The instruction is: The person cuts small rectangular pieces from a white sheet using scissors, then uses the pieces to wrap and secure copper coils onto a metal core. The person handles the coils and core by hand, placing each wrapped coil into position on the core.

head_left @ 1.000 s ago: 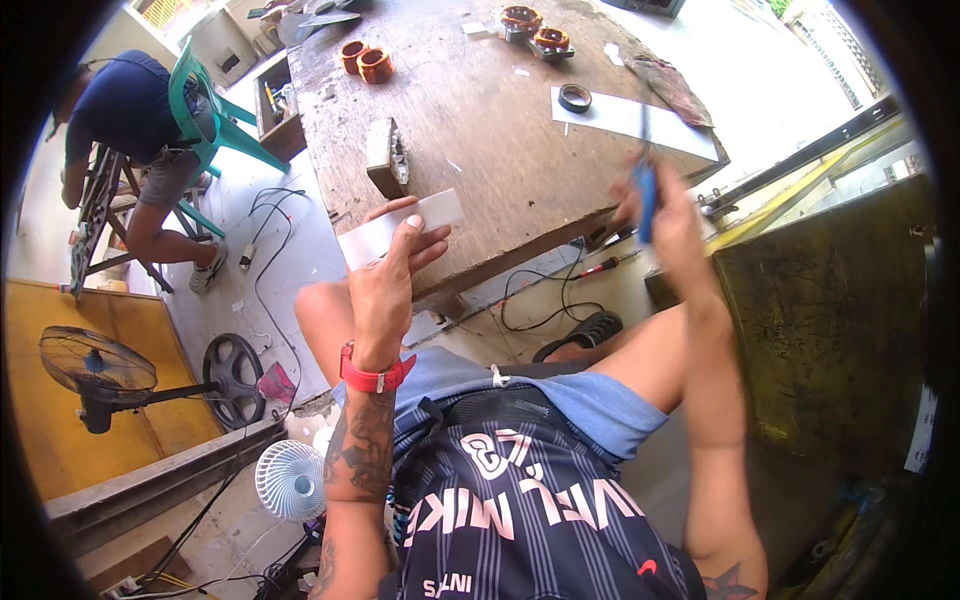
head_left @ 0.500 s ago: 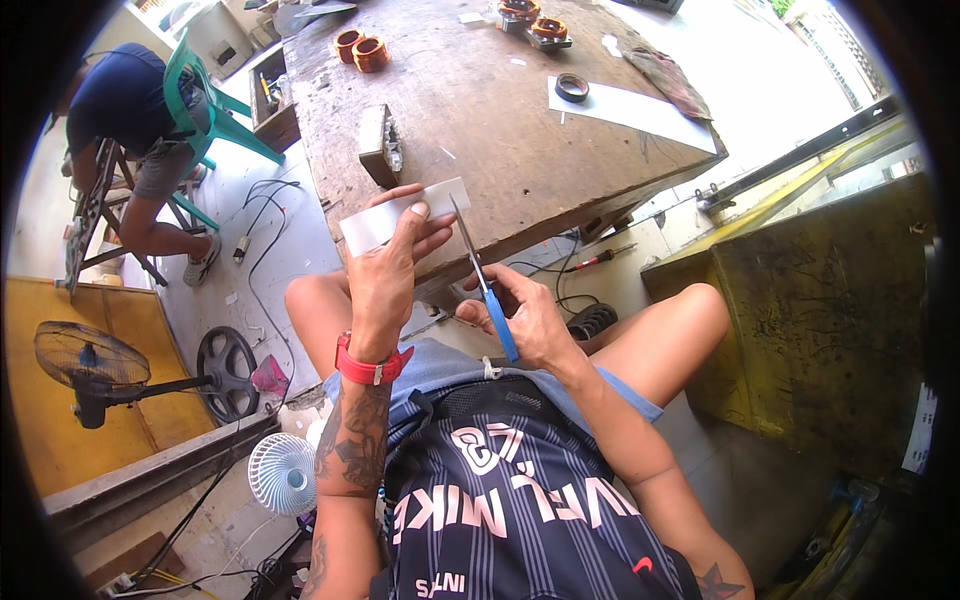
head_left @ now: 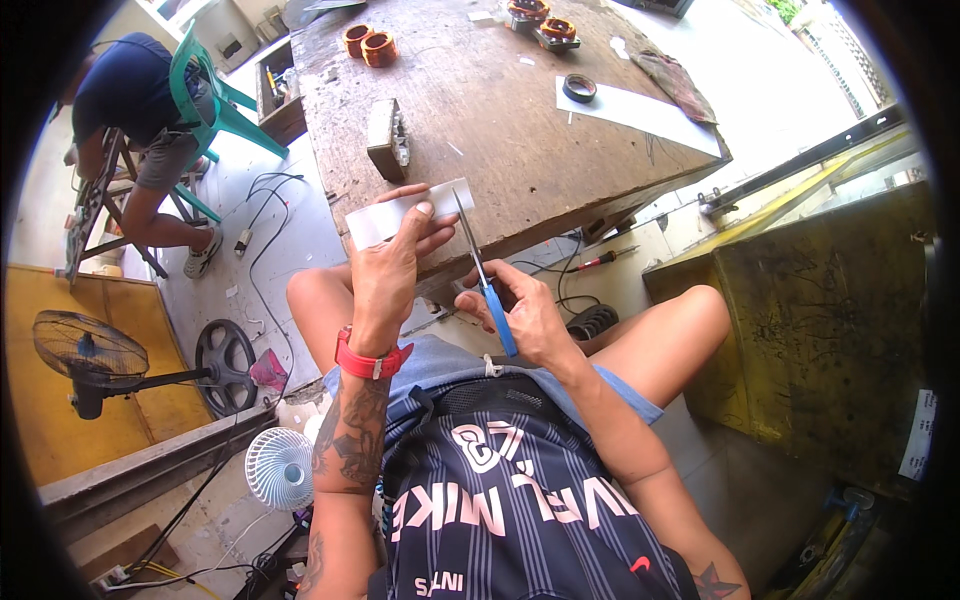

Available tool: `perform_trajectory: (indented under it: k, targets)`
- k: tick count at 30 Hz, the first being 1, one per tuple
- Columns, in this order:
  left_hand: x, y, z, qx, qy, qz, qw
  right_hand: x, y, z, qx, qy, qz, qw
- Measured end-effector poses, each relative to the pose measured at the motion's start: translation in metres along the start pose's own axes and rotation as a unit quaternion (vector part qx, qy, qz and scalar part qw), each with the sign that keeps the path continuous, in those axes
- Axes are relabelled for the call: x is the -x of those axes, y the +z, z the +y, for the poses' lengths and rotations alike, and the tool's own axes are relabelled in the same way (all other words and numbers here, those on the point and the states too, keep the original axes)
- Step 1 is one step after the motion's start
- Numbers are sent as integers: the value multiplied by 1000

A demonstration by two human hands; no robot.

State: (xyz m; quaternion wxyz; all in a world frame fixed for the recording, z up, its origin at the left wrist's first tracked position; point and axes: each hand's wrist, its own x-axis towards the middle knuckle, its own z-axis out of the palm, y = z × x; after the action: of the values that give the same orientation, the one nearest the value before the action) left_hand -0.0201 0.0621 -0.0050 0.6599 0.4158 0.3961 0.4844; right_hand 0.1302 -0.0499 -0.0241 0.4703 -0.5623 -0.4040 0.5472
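My left hand pinches a strip of white paper between thumb and fingers, above the near edge of the wooden table. In my right hand is a pair of scissors with blue handles, its blades pointing up and away from me. The blade tips lie at the right part of the paper strip. Whether the blades are apart there is too fine to make out. Just beyond my left hand, a metal block stands on the table.
On the wooden table sit copper coils, wound cores, a black tape roll on a white sheet, and a rag. At left are a fan and a person on a green chair. A soldering iron lies at right.
The view has shifted slightly, so the table things appear a little to the right. My hands keep nearly the same pose, with the scissors still at the paper's right part.
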Motion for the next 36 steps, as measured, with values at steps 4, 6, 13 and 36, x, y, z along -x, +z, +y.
perform_trajectory:
  k: [4,6,13,36]
  targets:
    - [-2,-1,0,-5,0,-2,1000,0,1,0,4,-6,4,1000]
    - [-2,0,0,-11,-2,7,1000,-1,1,0,33,10,7,999]
    - [0,3,0,-38,-25,2,999,-11,0,2,47,0,13,999]
    - [0,-1,4,-78,28,-2,997,-6,3,-1,88,-12,1,996]
